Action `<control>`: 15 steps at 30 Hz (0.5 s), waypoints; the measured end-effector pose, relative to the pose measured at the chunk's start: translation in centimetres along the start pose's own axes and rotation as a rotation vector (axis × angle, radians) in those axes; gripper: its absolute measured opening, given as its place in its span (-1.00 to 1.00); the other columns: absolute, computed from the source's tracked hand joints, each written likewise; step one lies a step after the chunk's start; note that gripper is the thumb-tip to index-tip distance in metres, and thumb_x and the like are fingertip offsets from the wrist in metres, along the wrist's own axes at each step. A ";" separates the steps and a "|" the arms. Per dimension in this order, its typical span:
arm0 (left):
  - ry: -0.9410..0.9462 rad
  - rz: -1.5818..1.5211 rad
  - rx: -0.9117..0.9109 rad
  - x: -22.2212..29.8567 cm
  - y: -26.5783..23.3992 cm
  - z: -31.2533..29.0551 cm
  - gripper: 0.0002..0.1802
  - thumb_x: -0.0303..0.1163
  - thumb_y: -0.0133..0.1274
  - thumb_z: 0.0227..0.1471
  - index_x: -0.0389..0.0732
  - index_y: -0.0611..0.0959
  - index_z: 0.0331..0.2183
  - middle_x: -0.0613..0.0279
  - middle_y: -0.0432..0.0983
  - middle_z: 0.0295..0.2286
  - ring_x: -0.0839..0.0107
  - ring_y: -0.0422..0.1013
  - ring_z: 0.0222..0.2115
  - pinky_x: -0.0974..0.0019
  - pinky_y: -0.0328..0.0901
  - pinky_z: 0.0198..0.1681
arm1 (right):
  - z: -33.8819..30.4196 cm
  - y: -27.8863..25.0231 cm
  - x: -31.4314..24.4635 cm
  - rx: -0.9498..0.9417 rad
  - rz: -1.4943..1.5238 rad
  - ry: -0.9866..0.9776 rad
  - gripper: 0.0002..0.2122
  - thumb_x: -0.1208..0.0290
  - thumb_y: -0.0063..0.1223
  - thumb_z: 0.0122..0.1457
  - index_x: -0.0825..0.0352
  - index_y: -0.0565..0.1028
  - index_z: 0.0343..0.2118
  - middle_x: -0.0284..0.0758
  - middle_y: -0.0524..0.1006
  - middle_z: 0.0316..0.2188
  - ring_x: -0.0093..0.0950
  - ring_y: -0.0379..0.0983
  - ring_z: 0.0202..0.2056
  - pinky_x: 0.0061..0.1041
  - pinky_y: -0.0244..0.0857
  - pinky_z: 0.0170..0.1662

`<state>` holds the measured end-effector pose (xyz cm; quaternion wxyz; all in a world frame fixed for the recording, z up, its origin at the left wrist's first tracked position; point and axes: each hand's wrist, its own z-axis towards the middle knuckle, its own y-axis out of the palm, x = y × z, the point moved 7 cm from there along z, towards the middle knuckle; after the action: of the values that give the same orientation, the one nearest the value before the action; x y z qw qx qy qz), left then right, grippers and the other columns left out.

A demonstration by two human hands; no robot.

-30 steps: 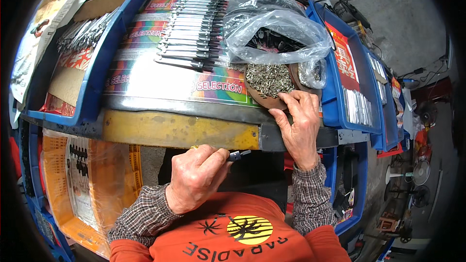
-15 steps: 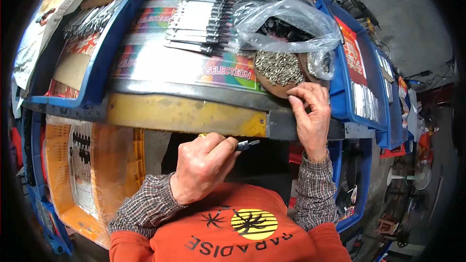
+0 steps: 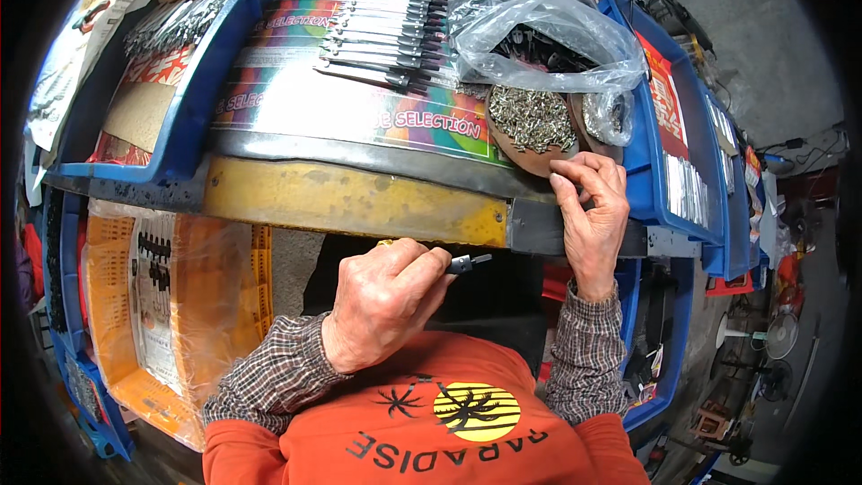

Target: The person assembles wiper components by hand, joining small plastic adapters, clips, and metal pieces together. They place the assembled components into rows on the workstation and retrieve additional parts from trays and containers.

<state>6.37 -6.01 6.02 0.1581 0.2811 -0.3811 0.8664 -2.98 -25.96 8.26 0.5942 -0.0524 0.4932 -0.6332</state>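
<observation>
My left hand [image 3: 391, 296] is closed in front of the table edge. Out of its fingers juts a small dark grey cylindrical piece [image 3: 469, 263] with a thin metal tip, pointing right. The rest of that piece is hidden in the fist. At the near rim of a round brown dish [image 3: 530, 162], my right hand [image 3: 593, 216] has thumb and fingertips drawn together; whatever is between them is too small to make out. Heaped in the dish are many small shiny metal parts [image 3: 534, 117].
Pen-like dark and silver rods [image 3: 386, 27] lie in a row on the table. A clear plastic bag [image 3: 557, 22] with dark parts sits behind the dish. Blue bins [image 3: 175, 139] flank the table. Below at left stands an orange crate [image 3: 202, 305] with clear plastic over it.
The whole view has shifted slightly, moving the table things a little to the right in the picture. Both hands keep nearly the same pose, the right one still at the dish rim.
</observation>
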 end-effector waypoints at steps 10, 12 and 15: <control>-0.038 -0.014 -0.026 -0.1 0.2 -0.2 -0.73 -0.59 0.25 -0.29 -0.26 0.58 -0.41 0.18 0.41 -0.59 0.24 0.39 -0.62 0.26 0.28 -0.56 | 0.3 0.2 0.6 -0.044 0.078 0.059 -0.93 0.60 0.12 0.01 0.39 0.58 -0.41 -0.30 0.49 -0.44 -0.41 0.36 -0.32 -0.47 0.25 -0.22; -0.037 -0.014 -0.030 0.0 0.2 -0.2 -0.73 -0.59 0.25 -0.29 -0.26 0.58 -0.41 0.18 0.42 -0.59 0.24 0.39 -0.61 0.26 0.28 -0.56 | 0.3 0.1 0.4 -0.029 0.072 0.043 -0.93 0.61 0.12 0.02 0.39 0.57 -0.41 -0.30 0.50 -0.46 -0.41 0.37 -0.35 -0.46 0.25 -0.23; -0.038 -0.017 -0.038 0.1 0.2 -0.1 -0.73 -0.59 0.25 -0.29 -0.26 0.58 -0.41 0.18 0.42 -0.59 0.24 0.39 -0.61 0.26 0.28 -0.56 | 0.2 -0.1 0.0 -0.019 0.038 0.024 -0.92 0.63 0.11 0.01 0.40 0.57 -0.40 -0.29 0.52 -0.48 -0.41 0.39 -0.39 -0.46 0.27 -0.28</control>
<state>6.18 -6.02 5.87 0.1634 0.2979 -0.3980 0.8522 -2.95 -26.14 8.45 0.5997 -0.0412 0.5073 -0.6175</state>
